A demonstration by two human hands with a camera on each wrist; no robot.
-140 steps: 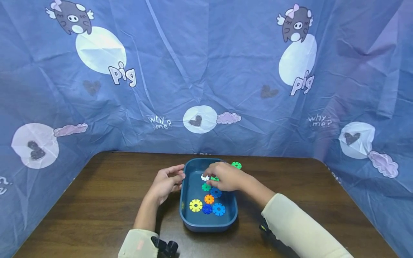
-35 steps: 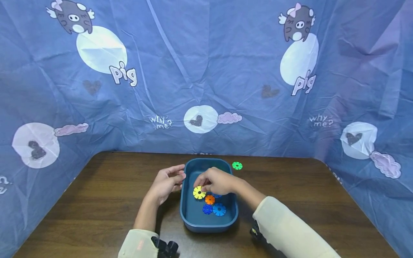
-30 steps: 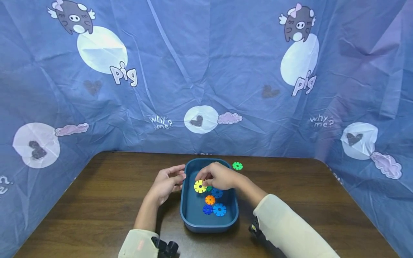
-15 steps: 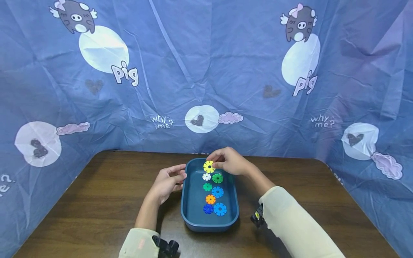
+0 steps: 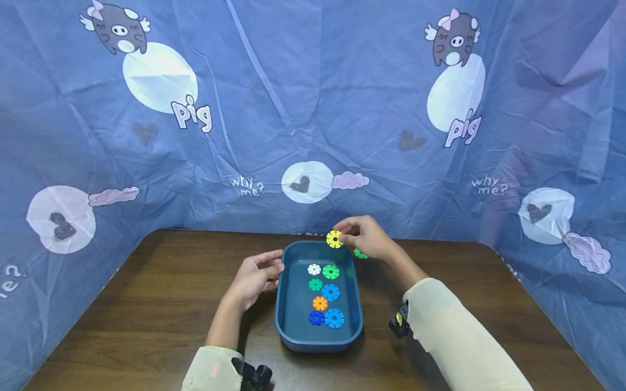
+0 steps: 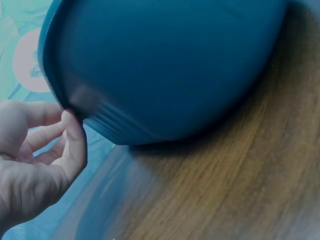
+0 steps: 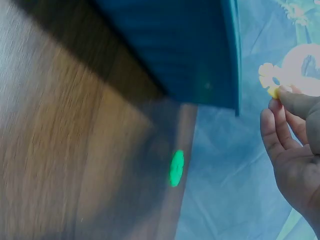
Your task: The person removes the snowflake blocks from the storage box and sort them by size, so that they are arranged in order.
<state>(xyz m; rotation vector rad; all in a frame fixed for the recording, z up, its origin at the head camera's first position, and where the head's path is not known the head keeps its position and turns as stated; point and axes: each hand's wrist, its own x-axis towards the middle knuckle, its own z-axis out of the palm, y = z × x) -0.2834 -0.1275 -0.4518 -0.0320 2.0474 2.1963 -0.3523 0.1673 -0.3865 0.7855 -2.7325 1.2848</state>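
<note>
In the head view, my right hand (image 5: 369,237) pinches a yellow snowflake disc (image 5: 335,239), a round plastic building piece with notches, by its right edge. It is raised above the far right corner of the blue tub (image 5: 280,320). In the right wrist view the yellow disc (image 7: 268,75) sits between thumb and fingertips. My left hand (image 5: 251,281) touches the tub's left side with its fingertips at the rim. Inside the tub lie a white disc (image 5: 314,269), an orange disc (image 5: 320,303), and several green and blue discs.
A bright green disc (image 7: 176,169) lies on the wooden table (image 5: 161,304) beyond the tub's far right corner, partly behind my right hand in the head view. A printed blue curtain (image 5: 313,108) hangs behind the table.
My right hand has lifted the yellow disc from the tub's near left and carried it away from me and rightward past the far rim. The left hand stays at the tub.
</note>
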